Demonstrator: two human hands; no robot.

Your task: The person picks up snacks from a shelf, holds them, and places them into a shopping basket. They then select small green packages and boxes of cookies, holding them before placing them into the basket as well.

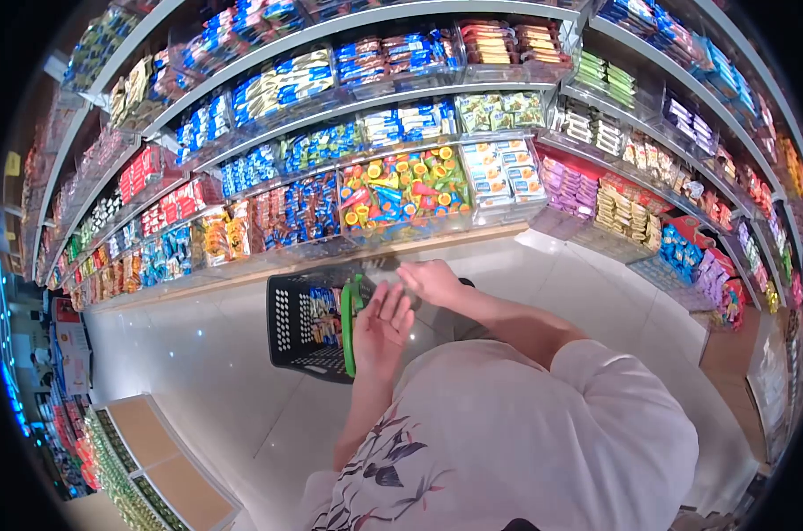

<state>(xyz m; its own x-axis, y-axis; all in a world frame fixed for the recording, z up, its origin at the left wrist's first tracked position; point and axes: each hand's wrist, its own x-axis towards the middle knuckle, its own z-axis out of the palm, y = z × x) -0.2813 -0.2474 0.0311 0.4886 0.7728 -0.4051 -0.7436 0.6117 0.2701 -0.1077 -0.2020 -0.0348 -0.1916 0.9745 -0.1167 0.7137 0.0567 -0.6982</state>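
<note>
My left hand (385,323) is palm up, its fingers apart and nothing seen in it, beside the green handle (347,332) of a dark shopping basket (283,323). Whether it touches the handle is unclear. Just above and to the right, my right hand (430,281) has its fingers bent and drawn together; whatever it may hold is too small to make out. Small colorful wrapped packets (323,310) lie inside the basket. The basket's right part is hidden behind the handle and my left hand.
Curved shelves of wrapped snacks surround me, with a clear bin of bright packets (406,190) ahead and purple packets (568,184) to its right. A wooden base strip (242,268) borders the tiled floor (215,354). At lower left stands a brown-panelled display (184,487).
</note>
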